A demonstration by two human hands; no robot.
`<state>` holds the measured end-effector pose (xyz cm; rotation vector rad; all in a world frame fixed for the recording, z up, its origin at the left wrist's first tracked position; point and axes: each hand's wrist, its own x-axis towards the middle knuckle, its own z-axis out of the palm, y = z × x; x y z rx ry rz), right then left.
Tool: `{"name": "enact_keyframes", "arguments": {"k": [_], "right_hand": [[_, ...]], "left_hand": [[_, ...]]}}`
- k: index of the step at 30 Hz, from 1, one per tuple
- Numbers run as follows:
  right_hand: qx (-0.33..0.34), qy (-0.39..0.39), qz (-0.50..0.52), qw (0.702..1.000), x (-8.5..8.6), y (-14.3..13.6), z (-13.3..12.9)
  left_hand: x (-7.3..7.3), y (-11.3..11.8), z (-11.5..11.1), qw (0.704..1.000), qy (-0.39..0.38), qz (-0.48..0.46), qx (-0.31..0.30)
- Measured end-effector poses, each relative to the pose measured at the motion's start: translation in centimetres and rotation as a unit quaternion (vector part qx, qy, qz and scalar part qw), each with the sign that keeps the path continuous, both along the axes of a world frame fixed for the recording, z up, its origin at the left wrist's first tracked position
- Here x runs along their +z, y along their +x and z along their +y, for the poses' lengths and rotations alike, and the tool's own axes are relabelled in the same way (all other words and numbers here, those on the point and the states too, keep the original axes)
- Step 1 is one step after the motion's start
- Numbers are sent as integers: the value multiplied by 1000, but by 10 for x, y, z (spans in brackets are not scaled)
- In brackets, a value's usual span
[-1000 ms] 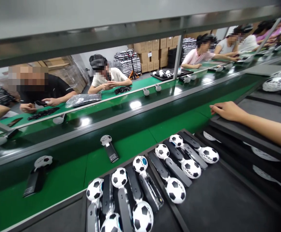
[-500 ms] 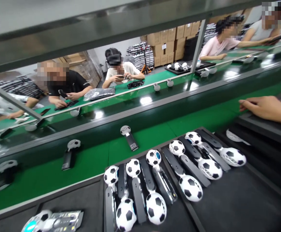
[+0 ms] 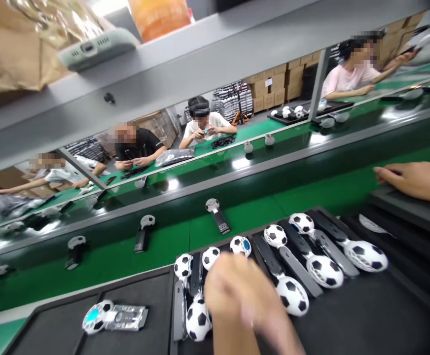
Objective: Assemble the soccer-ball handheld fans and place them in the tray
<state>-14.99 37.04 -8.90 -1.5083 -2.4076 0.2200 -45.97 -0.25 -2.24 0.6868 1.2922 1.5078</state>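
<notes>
My left hand and my right hand are raised together over the middle of the black foam tray. They overlap and are smeared by motion; their fingers cannot be made out, nor whether anything is between them. Around and beneath them lie several handheld fans with soccer-ball heads and dark handles, including a fan to the left and a fan to the right. My hands hide part of the row. A fan with a clear handle and a blue disc lies apart on the left.
Several more fans, such as one fan, rest on the green conveyor beyond the tray. Another person's hand rests over stacked trays at the right. A metal shelf beam crosses overhead, with a phone on it. Co-workers sit opposite.
My hands have come up into view over the row of fans. The view has shifted left and up, showing more of the shelf. The other person's hand stays over the stacked trays.
</notes>
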Motion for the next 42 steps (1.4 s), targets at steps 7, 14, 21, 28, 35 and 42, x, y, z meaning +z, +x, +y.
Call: {"name": "enact_keyframes", "arguments": {"k": [7,14,21,28,35,42], "right_hand": [[33,3,-45,998,27,-15,-31],[77,27,-20,996,33,-14,-38],[134,28,112,984,34,-10,-40],[164,-50,302,938,52,-30,-73],[180,-539,480,668,68,-42,-129],[64,-610,455,645,68,-35,-134]], "left_hand": [[-11,-15,70,939,-95,291,154],[-32,-27,74,934,-161,249,202],[-26,-12,107,963,-155,116,186],[17,66,142,997,-14,-29,70],[26,157,131,984,56,-134,-99],[21,159,131,946,25,-299,-121]]}}
